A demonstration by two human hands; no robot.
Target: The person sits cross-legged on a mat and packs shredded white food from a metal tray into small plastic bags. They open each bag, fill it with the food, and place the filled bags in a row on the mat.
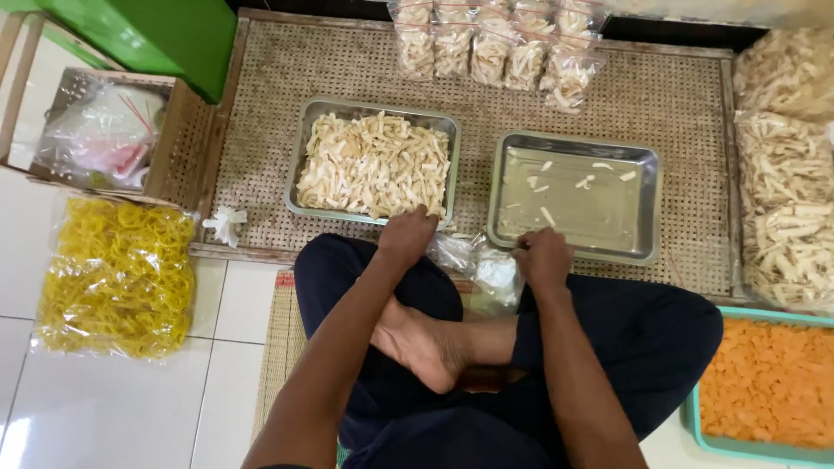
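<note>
Hands at the near edge of a low woven rattan bench (pixel 678 104): left hand (pixel 407 234) is curled shut over the pale stick snacks at the rim of the full steel tray (pixel 313 130), right hand (pixel 543 256) is closed, pinching a clear plastic bag (pixel 486 269) just beside the nearly empty steel tray (pixel 647 208). Sealed snack bags (pixel 495 48) lie at the bench's far edge; yellow ring snacks bag (pixel 117 274) on the floor left, orange crackers tub (pixel 764 382) right.

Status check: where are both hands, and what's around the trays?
Left hand on near edge of full tray of pale sticks. Right hand closed on clear plastic bag. Near-empty tray beside. Nothing between.
</note>
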